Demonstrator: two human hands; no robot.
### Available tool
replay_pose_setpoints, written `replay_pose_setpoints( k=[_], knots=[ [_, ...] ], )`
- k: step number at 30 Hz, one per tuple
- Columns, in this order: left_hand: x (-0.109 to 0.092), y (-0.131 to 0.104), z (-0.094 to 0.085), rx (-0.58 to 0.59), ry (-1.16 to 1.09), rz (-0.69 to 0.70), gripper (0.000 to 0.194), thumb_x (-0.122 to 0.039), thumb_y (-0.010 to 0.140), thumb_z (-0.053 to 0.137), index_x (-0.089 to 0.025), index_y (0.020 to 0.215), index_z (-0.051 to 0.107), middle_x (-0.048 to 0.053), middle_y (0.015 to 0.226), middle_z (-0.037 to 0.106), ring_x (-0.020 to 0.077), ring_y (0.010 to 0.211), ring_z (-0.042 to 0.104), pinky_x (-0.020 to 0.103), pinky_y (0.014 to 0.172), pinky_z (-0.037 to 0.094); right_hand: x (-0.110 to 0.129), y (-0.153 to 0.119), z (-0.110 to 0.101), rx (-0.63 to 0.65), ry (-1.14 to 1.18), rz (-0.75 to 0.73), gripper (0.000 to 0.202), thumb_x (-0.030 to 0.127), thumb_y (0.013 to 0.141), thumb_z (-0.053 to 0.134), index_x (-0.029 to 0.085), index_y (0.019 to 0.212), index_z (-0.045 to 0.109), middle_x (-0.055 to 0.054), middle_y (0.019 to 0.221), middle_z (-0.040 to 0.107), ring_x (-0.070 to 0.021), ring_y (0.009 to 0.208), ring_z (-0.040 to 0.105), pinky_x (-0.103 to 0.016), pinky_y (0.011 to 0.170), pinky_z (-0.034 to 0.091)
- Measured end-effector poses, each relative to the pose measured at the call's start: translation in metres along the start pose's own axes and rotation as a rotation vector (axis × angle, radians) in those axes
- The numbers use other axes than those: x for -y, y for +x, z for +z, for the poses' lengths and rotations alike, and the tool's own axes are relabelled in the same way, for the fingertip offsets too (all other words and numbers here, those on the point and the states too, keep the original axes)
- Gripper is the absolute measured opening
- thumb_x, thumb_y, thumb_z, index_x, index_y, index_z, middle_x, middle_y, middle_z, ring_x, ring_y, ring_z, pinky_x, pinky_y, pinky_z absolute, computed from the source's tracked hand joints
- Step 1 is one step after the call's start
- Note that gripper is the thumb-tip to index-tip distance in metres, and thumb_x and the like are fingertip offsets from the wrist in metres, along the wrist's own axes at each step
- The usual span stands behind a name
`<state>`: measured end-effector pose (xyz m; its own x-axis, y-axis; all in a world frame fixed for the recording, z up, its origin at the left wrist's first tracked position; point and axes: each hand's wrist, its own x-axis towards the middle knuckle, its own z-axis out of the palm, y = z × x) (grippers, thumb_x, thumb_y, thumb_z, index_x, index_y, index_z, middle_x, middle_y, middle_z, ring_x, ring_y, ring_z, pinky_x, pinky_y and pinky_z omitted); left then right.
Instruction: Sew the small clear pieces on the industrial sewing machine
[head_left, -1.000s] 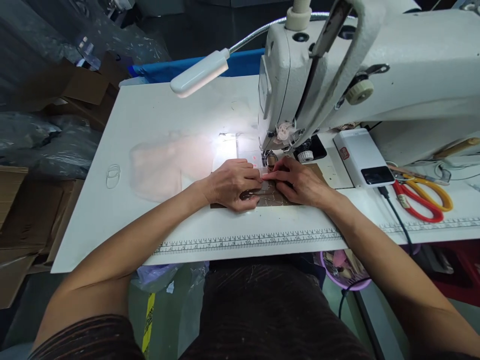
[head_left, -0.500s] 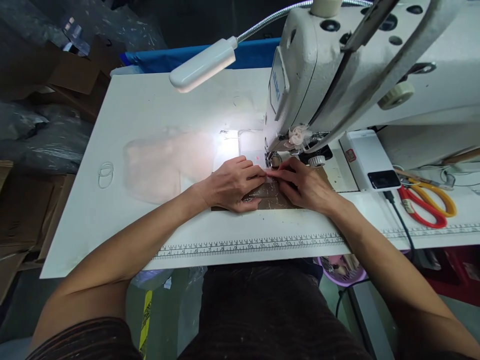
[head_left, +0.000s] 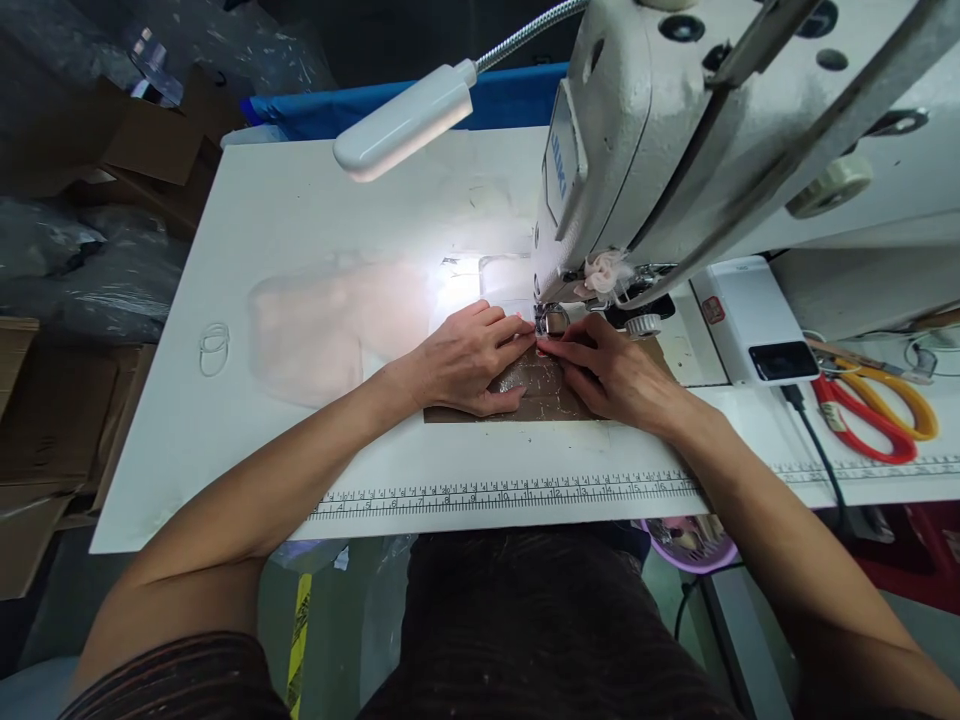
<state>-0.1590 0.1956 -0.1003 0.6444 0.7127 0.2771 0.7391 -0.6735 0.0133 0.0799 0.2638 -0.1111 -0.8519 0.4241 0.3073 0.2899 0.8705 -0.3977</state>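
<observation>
Close in front of the presser foot (head_left: 553, 320) of a white sewing machine (head_left: 607, 130), both my hands meet at a small piece of pale, thin fabric (head_left: 538, 350), mostly hidden by the fingers. The bent fingertips of my left hand (head_left: 476, 362) grip its left side, with the thumb lower and apart. My right hand (head_left: 619, 368) pinches its right side, index finger stretched toward the left fingertips. Beneath both palms lies a brown, scuffed plate (head_left: 544, 395) with bits of thread on it.
A sheer pinkish cut piece (head_left: 307, 340) and looped pale rings (head_left: 214, 348) lie leftward on the white table (head_left: 247, 480). A lamp (head_left: 405, 120) hangs above. Rightward are a white power bank (head_left: 750, 320) with a cable and red-and-yellow scissors (head_left: 874, 410). A ruler strip (head_left: 502, 498) runs along the front.
The view has shifted slightly, so the machine appears farther right. My left thumb has moved away from the fingers, uncovering more of the brown plate. Both hands remain at the presser foot.
</observation>
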Motion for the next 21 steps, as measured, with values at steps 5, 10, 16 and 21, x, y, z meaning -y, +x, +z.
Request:
replay_pose_setpoints(
  k=[5, 10, 16, 21],
  knots=[
    [0.004, 0.001, 0.001, 0.041, 0.009, -0.031, 0.055, -0.051, 0.090, 0.053, -0.010, 0.125, 0.060, 0.017, 0.124, 0.062, 0.0267, 0.090, 0.057, 0.043, 0.079, 0.045, 0.002, 0.001, -0.019, 0.022, 0.104, 0.145, 0.035, 0.023, 0.096, 0.049, 0.020, 0.125, 0.069, -0.012, 0.113, 0.068, -0.0250, 0.091, 0.068, -0.038, 0.078, 0.058],
    [0.006, 0.002, 0.001, 0.077, 0.021, -0.066, 0.061, -0.054, 0.090, 0.051, -0.009, 0.130, 0.057, 0.017, 0.128, 0.060, 0.0282, 0.097, 0.057, 0.043, 0.084, 0.045, -0.009, 0.005, -0.030, 0.023, 0.209, 0.232, 0.030, 0.031, 0.097, 0.050, 0.020, 0.115, 0.071, -0.008, 0.105, 0.073, -0.0264, 0.092, 0.069, -0.039, 0.080, 0.057],
    [0.005, 0.005, -0.002, 0.114, 0.026, -0.103, 0.058, -0.054, 0.091, 0.051, -0.011, 0.128, 0.059, 0.016, 0.128, 0.060, 0.0292, 0.100, 0.056, 0.043, 0.084, 0.043, -0.017, 0.012, -0.024, -0.074, 0.247, 0.347, 0.035, 0.044, 0.101, 0.046, 0.023, 0.091, 0.072, -0.008, 0.090, 0.072, -0.0268, 0.083, 0.068, -0.040, 0.077, 0.055],
    [0.002, 0.003, 0.001, 0.102, 0.052, -0.122, 0.061, -0.056, 0.091, 0.049, -0.009, 0.129, 0.057, 0.019, 0.125, 0.060, 0.0308, 0.099, 0.054, 0.044, 0.082, 0.041, -0.013, -0.003, -0.025, 0.003, 0.285, 0.326, 0.038, 0.056, 0.096, 0.054, 0.021, 0.105, 0.066, -0.008, 0.096, 0.069, -0.0251, 0.087, 0.066, -0.036, 0.072, 0.055]
  ],
)
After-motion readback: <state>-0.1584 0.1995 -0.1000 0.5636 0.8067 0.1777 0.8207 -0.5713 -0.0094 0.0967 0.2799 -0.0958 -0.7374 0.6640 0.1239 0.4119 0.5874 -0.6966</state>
